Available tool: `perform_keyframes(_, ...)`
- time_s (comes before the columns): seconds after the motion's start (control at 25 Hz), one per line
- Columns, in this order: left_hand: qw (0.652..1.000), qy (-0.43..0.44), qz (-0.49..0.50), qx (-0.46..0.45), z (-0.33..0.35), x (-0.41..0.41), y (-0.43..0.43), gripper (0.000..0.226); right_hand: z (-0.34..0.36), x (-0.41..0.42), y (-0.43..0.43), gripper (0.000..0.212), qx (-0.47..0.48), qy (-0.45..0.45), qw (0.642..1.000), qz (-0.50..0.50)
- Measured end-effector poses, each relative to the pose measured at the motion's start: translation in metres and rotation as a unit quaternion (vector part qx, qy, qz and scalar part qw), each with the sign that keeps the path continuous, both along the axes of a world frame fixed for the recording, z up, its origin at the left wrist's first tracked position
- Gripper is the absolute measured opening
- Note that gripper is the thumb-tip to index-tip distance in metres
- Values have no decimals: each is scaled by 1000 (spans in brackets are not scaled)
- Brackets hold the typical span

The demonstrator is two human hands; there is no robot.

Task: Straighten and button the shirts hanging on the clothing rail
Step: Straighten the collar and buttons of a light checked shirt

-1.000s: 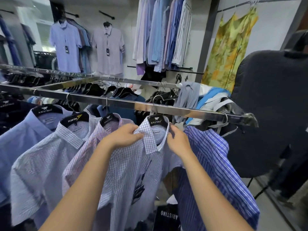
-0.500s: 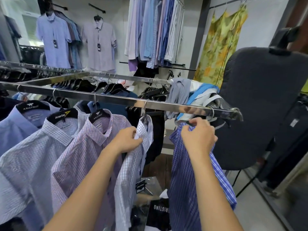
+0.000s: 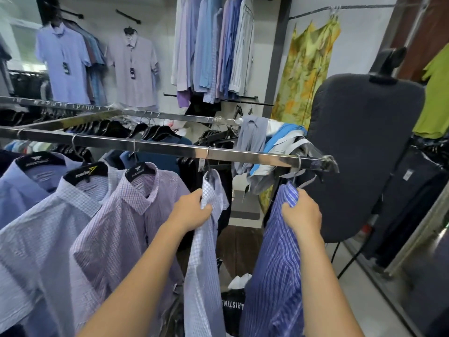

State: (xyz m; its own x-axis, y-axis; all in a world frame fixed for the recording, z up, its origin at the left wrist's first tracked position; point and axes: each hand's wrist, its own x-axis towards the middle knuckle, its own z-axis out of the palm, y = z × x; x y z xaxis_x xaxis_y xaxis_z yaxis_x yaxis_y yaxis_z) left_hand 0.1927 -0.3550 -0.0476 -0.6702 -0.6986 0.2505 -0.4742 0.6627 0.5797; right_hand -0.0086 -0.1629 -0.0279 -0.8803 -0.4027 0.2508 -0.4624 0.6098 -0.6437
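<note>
Fingers (image 3: 205, 209) of the left hand (image 3: 189, 211) bunch the checked shirt (image 3: 204, 276), the right hand (image 3: 301, 215) grips the striped shirt (image 3: 274, 263) below the rail (image 3: 158, 147); tugging could drag either off it

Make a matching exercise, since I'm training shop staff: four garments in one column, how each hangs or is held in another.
1 pale checked shirt
2 blue striped shirt
3 purple checked shirt
4 yellow floral dress

A on the wall rail
B gripped by the right hand
C in neither hand, front facing out
D gripped by the left hand

Pairs: 1-D, 2-B, 3-C, 4-A
</note>
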Motion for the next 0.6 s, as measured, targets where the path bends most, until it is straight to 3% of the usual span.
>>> perform_keyframes(0.44, 998, -18, -67, -1, 15, 0, 18, 22, -1, -6, 5, 43, -18, -16, 999, -34)
perform_keyframes(0.6, 999, -18, -44, -17, 23, 17, 6, 37, 1, 15, -7, 55, -82, 90, 990, -75)
